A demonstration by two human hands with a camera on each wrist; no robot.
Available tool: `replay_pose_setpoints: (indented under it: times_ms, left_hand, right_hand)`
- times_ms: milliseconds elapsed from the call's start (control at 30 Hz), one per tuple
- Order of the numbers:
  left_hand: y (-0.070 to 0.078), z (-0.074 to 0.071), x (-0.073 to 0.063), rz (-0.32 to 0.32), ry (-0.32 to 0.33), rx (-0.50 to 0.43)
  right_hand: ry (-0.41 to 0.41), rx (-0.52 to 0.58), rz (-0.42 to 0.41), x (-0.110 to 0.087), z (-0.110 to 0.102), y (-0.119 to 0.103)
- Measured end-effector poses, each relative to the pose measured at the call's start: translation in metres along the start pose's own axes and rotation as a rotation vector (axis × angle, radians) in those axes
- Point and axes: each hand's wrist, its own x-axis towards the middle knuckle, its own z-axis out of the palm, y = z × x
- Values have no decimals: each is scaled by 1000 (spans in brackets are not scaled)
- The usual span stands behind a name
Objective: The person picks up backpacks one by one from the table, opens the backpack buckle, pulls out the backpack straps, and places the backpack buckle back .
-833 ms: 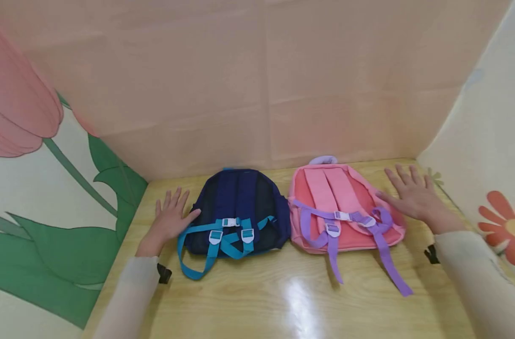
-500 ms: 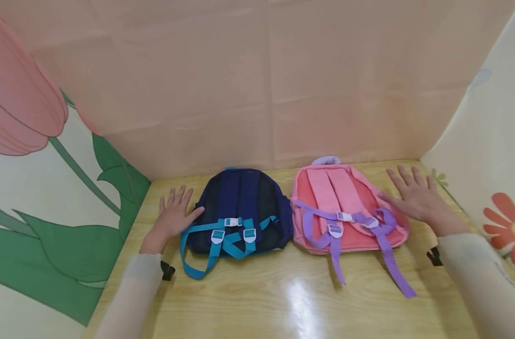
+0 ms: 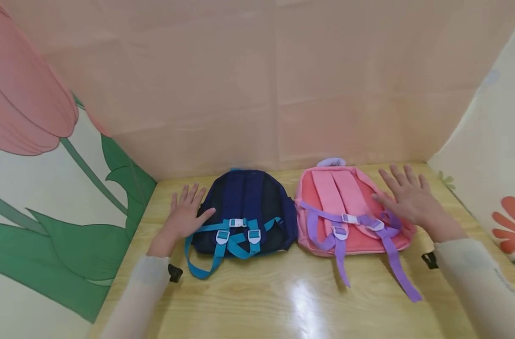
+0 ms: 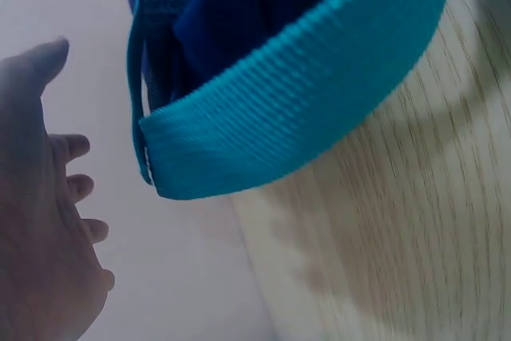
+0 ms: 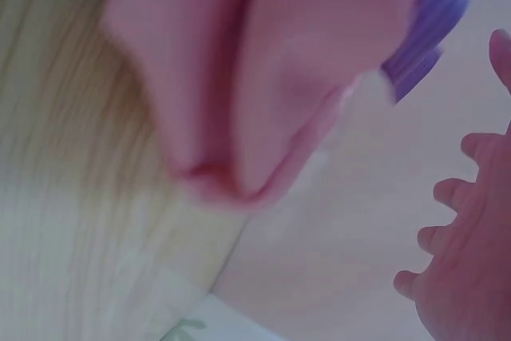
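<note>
Two small backpacks lie side by side on the wooden table, back panels and straps facing up. The left one is a navy backpack [image 3: 252,195] with turquoise webbing and white buckles. Beside it is a pink backpack [image 3: 346,190] with purple webbing and a lilac top handle [image 3: 331,162]. My left hand [image 3: 183,217], fingers spread, hovers at the navy backpack's left edge. In the left wrist view a turquoise strap [image 4: 295,109] loops near that hand, apart from it. Over the pink backpack's right edge is my right hand [image 3: 410,200], fingers spread. Neither hand holds anything.
The table [image 3: 249,301] extends toward me in front of both backpacks. A plain pinkish backdrop [image 3: 223,84] rises behind them. Printed side panels stand left and right, with a tulip [image 3: 32,94] and a red flower [image 3: 513,226].
The head view has shifted, so both backpacks sit slightly farther right in it. Both hands have come a little inward over the backpacks' outer edges; their fingers stay spread.
</note>
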Motion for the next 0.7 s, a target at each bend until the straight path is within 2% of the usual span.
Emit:
replay_pose_setpoints:
  times_ms: [433,700]
  left_hand:
    - [24,-1,-6,99,34,-31]
    - [35,0,-9,141,20,-50]
  right_hand:
    - [40,45,-107,11,4,-72]
    - [143,72,-244,21,11,-114]
